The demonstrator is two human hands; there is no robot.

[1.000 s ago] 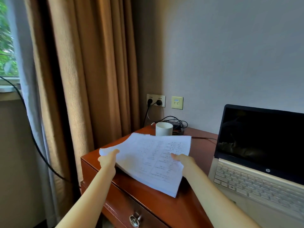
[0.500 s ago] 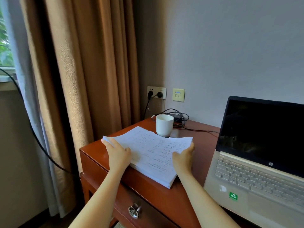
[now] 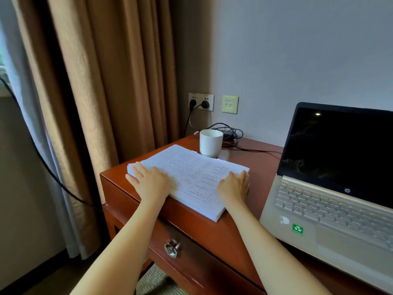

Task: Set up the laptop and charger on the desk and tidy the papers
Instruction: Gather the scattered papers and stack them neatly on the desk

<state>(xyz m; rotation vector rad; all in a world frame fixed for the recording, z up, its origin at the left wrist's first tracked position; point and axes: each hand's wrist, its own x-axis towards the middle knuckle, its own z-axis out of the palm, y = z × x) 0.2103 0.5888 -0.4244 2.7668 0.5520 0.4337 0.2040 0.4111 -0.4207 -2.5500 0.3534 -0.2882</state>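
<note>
The left hand [image 3: 150, 181] lies flat, palm down and fingers spread, on the left part of the papers [image 3: 191, 177], gripping nothing. The right hand [image 3: 235, 186] rests at the stack's right edge, fingers straight and together, pressed against the side; it clasps nothing either. The papers form a thick, squared stack lying flat on the left end of the desk [image 3: 223, 231], its near corner close to the front edge. Just behind the stack stands a white cup [image 3: 211, 143], touching or almost touching its far edge. Behind the cup lies the charger [image 3: 228, 133] with coiled cable, plugged into the wall socket [image 3: 201, 102]. The laptop [image 3: 331, 177] sits open to the right, screen dark, near the papers but apart from them.
</note>
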